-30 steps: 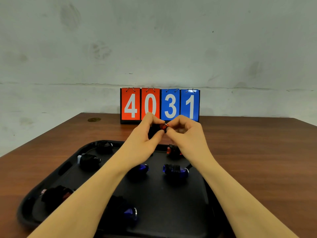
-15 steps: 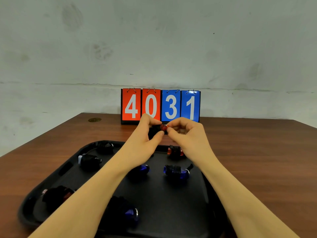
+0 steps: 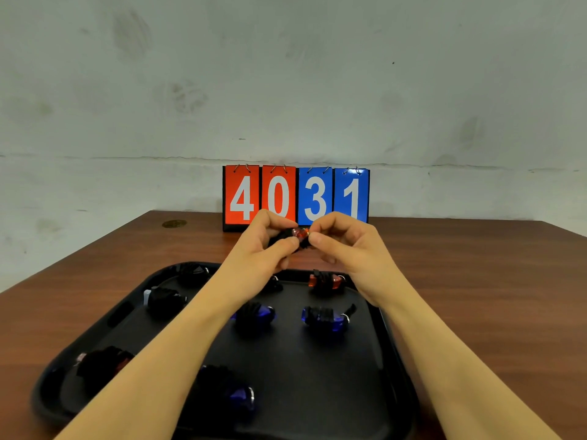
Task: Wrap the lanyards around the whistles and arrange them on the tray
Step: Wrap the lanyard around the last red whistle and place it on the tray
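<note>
While both of my hands are raised together above the far edge of the tray (image 3: 394, 344), the step in hand is the wrapping of one more whistle. My left hand (image 3: 266, 249) grips the red whistle (image 3: 300, 232) between thumb and curled fingers, with its black lanyard (image 3: 279, 241) bunched against the palm side; my right hand (image 3: 346, 246) pinches the same whistle from the opposite end, fingers curled. How many turns of cord are already on the body I cannot tell, since my fingers hide most of it. Below my wrists and nearer to me, several wrapped whistles lie on the tray: a red one (image 3: 327, 281) just under my right hand, a blue one (image 3: 325, 319) nearer than that, another blue one (image 3: 257, 312) under my left wrist, and others out to the left of my left forearm. Beyond my hands stands a scoreboard (image 3: 295, 198) on the surface (image 3: 476, 281). By my judgement the task is far along. The next move calls for securing the loose cord end so the wrap holds, then lowering the bundle to a bare part of the tray, probably on the right side nearer to me.
</note>
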